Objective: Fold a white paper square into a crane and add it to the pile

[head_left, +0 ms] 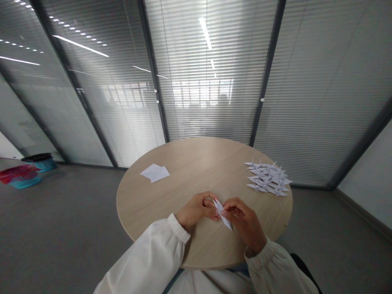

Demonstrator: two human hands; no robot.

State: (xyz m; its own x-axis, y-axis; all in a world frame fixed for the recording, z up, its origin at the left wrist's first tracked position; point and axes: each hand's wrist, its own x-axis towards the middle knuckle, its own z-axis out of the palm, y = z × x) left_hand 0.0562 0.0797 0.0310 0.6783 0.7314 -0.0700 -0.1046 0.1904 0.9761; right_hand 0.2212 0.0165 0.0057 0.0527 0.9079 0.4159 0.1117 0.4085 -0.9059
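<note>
Between my two hands is a small piece of folded white paper [226, 221], long and pointed at its ends, held just above the near part of the round table. My left hand [199, 209] grips it from the left, fingers curled and partly behind the paper. From the other side my right hand [244, 220] pinches it between thumb and fingers. Over on the right of the table lies a cluster of folded paper cranes [268, 178], set close together in rows. Several flat sheets of white paper [155, 173] overlap on the left.
The round wooden table [196, 163] stands close to a glass wall with blinds [208, 114]. On the grey floor at the far left are a blue bin with a red liner [21, 175] and a blue bin with a black liner [43, 162].
</note>
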